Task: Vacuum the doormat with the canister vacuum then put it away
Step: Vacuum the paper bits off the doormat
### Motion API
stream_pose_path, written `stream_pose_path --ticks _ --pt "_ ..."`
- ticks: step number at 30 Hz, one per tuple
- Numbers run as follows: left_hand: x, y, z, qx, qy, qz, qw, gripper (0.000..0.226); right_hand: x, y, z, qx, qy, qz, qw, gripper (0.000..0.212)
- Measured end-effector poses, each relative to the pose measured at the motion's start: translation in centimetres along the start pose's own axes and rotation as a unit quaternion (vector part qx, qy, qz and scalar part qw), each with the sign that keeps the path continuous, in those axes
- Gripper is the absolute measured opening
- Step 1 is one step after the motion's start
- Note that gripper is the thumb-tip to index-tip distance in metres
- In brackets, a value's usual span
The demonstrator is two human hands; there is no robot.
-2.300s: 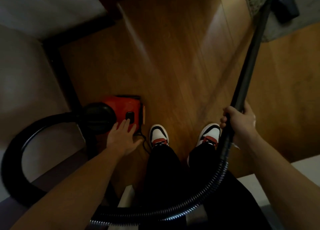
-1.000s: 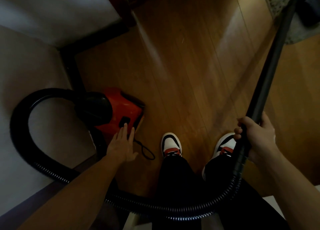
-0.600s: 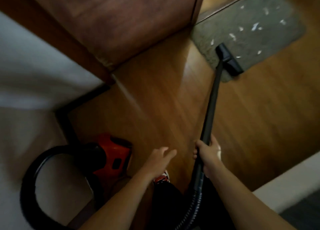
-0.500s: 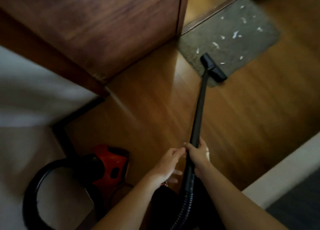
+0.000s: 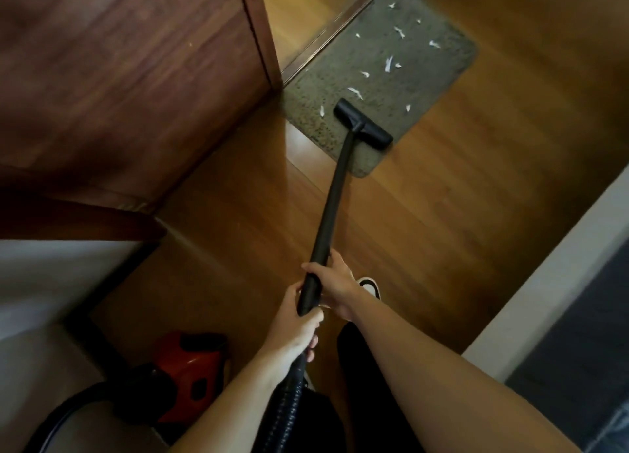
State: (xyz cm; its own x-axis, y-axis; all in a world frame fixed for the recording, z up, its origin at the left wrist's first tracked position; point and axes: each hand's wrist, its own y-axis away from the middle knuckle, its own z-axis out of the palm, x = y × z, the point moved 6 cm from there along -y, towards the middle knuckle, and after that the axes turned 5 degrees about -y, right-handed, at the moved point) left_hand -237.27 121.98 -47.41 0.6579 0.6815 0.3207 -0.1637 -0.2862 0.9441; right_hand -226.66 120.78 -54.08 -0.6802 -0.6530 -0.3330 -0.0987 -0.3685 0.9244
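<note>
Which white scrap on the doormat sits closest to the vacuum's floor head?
The white scrap just beyond the far end of the black floor head, on the grey doormat. The other scraps lie further off, most toward the far edge.

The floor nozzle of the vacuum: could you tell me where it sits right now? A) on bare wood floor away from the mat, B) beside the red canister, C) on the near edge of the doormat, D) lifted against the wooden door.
C: the floor nozzle rests on the near edge of the doormat, white scraps lying beyond it.

No legible text anywhere.
</note>
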Motion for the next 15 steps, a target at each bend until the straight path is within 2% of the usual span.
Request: stream_pose_path --ticks 3,7,10,15 --pt "2.2 -1.6 0.3 -0.026 0.021 0.006 0.999 0.047 -2.6 -1.1 -0.6 0.035 0.022 -0.048 0.998 0.043" --pt "3.1 -2.6 0.7 -0.065 0.038 0.008 0.997 0.041 -4.6 -2.6 -1.0 0.077 0.002 -0.063 0.995 0.049" --pt "3.1 -2.9 0.5 -0.049 0.044 0.024 0.998 0.029 -5.2 -3.3 -0.4 0.07 -0.071 -0.057 0.993 0.056" --pt "1.4 -3.3 -0.5 -0.012 0.029 0.013 0.999 0.018 -3.8 -4.5 0.7 0.104 -0.058 -0.065 0.991 0.069"
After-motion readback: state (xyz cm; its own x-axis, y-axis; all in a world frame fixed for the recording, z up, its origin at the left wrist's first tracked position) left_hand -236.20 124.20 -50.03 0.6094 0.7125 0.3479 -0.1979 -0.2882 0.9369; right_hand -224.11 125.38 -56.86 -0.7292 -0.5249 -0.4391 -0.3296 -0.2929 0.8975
